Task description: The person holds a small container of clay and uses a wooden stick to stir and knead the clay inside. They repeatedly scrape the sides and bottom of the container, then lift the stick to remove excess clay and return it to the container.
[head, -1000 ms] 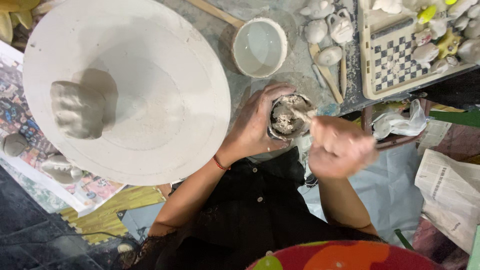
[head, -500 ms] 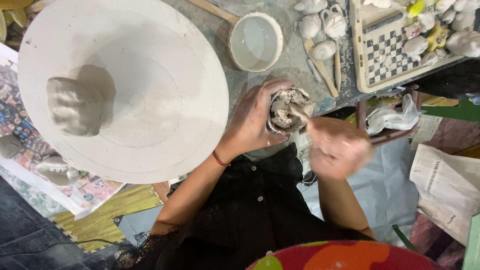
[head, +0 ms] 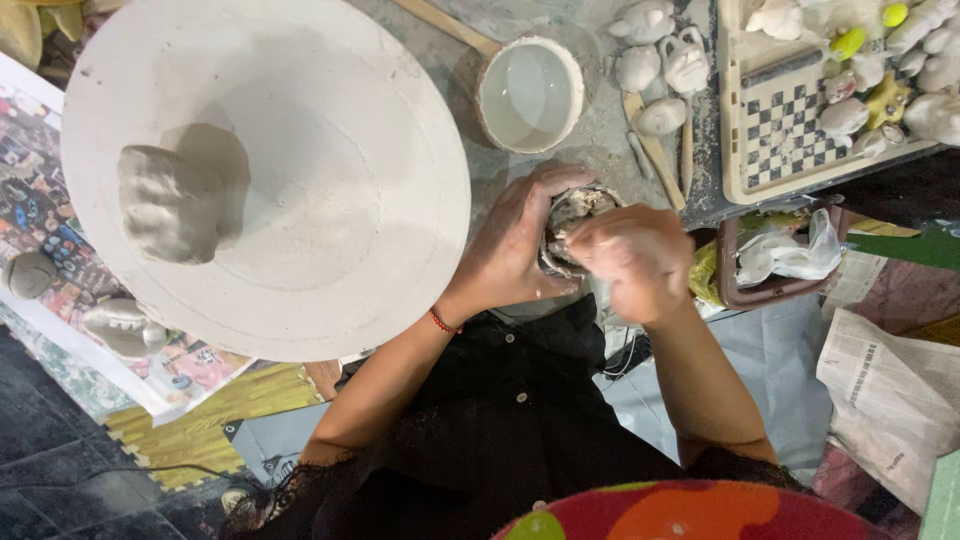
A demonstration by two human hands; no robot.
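Note:
My left hand [head: 515, 245], with a red thread at the wrist, wraps around a small dark cup [head: 572, 212] smeared with grey clay, at the table's near edge. My right hand [head: 635, 255] is curled into a fist right over the cup's mouth and is blurred. It covers most of the cup. The thin stick that it gripped in the earlier frames is hidden under the fingers now.
A big round white board [head: 320, 200] with a grey clay lump [head: 170, 205] lies at the left. Behind the cup are a white bowl of water [head: 530, 92], wooden tools [head: 655, 150], small clay figures [head: 660, 60] and a checkered tray [head: 780, 130]. Newspaper [head: 890, 390] lies at the right.
My right hand has moved left from beside the cup to over its mouth, and the stick is out of sight. My left hand keeps its hold on the cup.

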